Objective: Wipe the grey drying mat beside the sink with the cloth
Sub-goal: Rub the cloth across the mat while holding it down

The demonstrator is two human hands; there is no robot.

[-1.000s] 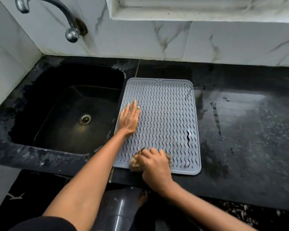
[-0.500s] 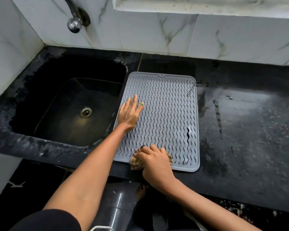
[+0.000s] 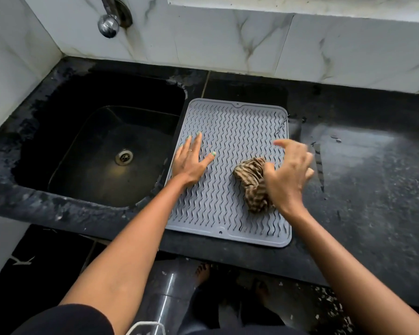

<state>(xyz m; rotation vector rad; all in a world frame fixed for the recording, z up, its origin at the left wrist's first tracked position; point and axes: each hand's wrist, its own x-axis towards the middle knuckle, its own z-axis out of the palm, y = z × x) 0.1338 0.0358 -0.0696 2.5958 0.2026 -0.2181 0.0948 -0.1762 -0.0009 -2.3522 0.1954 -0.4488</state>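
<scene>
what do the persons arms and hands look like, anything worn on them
Both forearms are bare up to the frame edge, with no sleeves, watch or bracelet in view. The left hand has green-painted nails and a thin, pale ring on one finger. The right hand is motion-blurred, so any nail polish or ring there can't be made out.
</scene>
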